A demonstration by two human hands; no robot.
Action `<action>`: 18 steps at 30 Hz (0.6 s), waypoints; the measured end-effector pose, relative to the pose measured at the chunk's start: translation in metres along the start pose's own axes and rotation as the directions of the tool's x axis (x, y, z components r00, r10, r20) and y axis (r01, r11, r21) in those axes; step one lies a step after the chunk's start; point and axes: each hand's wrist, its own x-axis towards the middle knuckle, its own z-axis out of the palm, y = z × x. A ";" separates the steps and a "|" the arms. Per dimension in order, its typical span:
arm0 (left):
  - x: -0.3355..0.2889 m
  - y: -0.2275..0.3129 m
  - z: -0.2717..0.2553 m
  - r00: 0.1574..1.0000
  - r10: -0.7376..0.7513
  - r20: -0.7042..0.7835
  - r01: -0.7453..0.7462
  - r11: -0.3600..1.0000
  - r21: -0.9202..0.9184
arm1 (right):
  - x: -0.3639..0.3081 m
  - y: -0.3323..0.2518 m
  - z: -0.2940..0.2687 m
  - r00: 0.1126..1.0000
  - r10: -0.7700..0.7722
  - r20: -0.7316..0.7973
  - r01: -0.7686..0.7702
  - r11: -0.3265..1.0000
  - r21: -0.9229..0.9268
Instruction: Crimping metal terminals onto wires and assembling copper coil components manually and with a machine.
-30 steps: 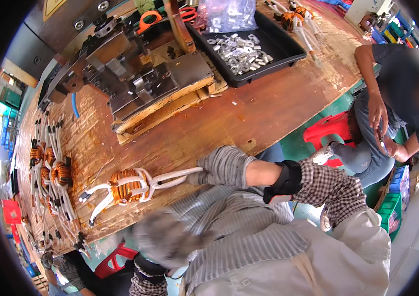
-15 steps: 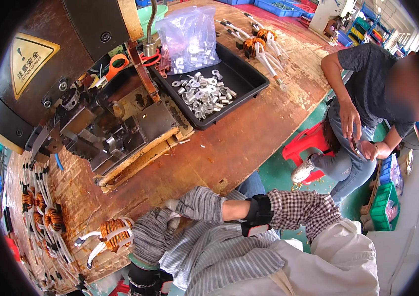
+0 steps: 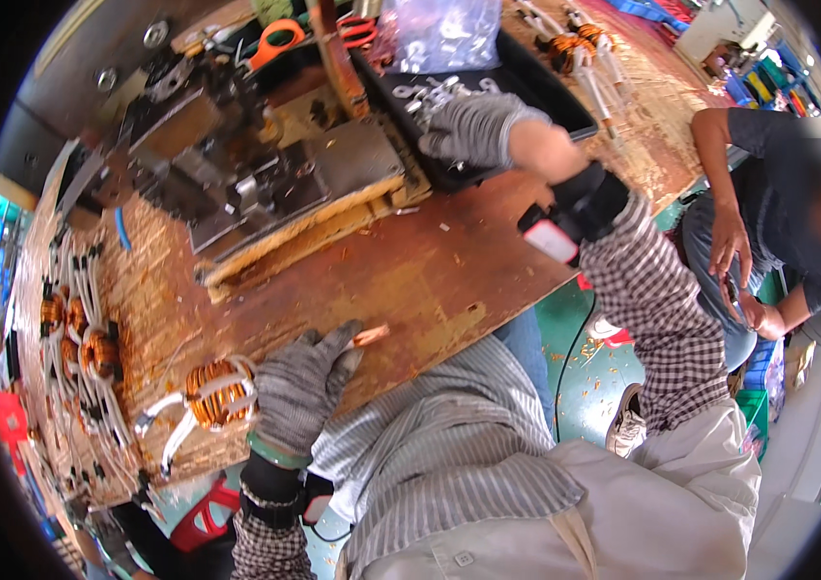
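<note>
My left hand (image 3: 299,387), in a grey knitted glove, is low over the wooden bench beside a copper-wound ring coil (image 3: 220,393) with white leads. Its fingers are closed, and a copper-coloured wire end (image 3: 370,335) sticks out past the fingertips. In a matching glove, my right hand (image 3: 476,128) reaches into the black tray (image 3: 573,122), at the loose silver ring terminals (image 3: 425,95). Motion blur smears its fingers, so their grip is unclear. A clear plastic bag (image 3: 438,37) of more terminals lies in the tray behind that hand.
A dark metal press (image 3: 265,179) on a yellow-edged base stands at the left. Orange-handled scissors (image 3: 277,43) lie behind it. Several coils (image 3: 99,353) with white leads line the left edge; others (image 3: 580,48) lie at the far right. A seated person (image 3: 788,193) is beyond the bench.
My right hand has moved from beside my left hand up and away into the tray. The left hand now shows the copper wire end at its fingertips. The view has shifted.
</note>
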 end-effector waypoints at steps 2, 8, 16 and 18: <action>0.006 0.002 0.002 0.999 0.016 0.052 -0.018 0.999 0.039 | 0.014 0.004 -0.010 0.963 -0.019 0.269 0.006 0.999 0.048; 0.010 0.001 0.009 0.989 0.148 0.012 -0.148 0.987 0.060 | 0.022 0.044 0.021 0.815 -0.578 0.042 0.571 0.813 0.112; 0.015 0.007 0.012 0.993 0.120 0.017 -0.118 0.986 -0.118 | -0.016 0.034 0.023 0.831 0.263 -0.491 0.170 0.720 0.673; 0.017 0.000 0.014 0.976 0.211 -0.054 -0.218 0.947 -0.238 | -0.032 0.024 0.027 0.839 0.317 -0.442 0.236 0.521 0.820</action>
